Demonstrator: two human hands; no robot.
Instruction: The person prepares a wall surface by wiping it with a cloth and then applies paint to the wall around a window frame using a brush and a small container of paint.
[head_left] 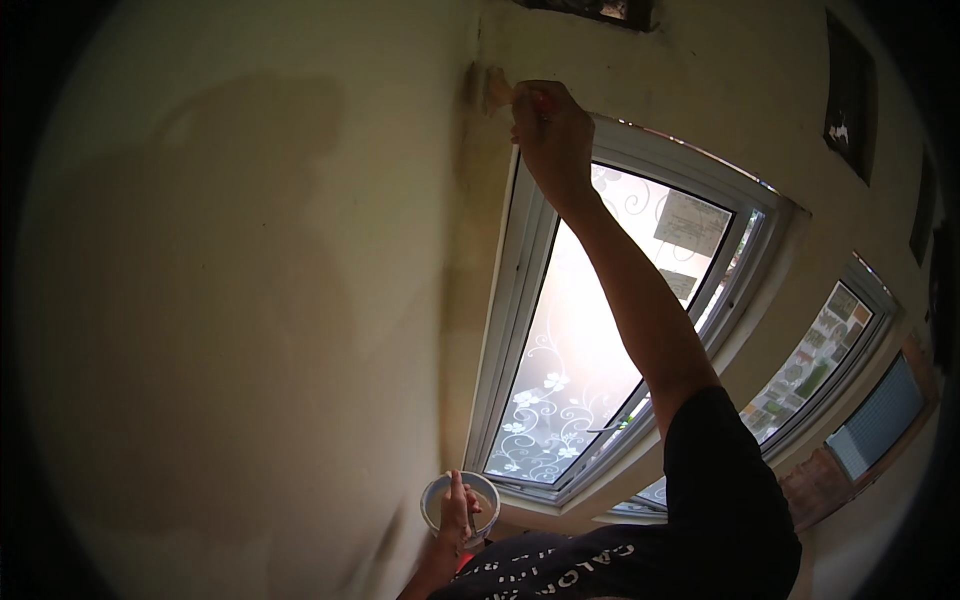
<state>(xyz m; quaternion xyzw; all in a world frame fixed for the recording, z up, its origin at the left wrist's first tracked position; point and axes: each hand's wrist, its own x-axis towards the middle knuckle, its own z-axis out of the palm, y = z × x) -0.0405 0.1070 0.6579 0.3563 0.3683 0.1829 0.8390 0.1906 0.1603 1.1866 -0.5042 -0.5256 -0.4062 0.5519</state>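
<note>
My right hand is raised high, its fingers closed round the red handle of what looks like a paintbrush. The pale, flat end of the brush is against the wall near the corner, just above the window's upper left corner. Low in the view, my left hand grips the rim of a small white bucket. Inside the bucket is a beige, paint-like liquid, partly hidden by my fingers. A darker patch marks the wall corner beside the brush.
A grey-framed window with floral frosted glass stands right of the corner. A bare cream wall fills the left and carries my shadow. A second window lies farther right, with dark vent openings above.
</note>
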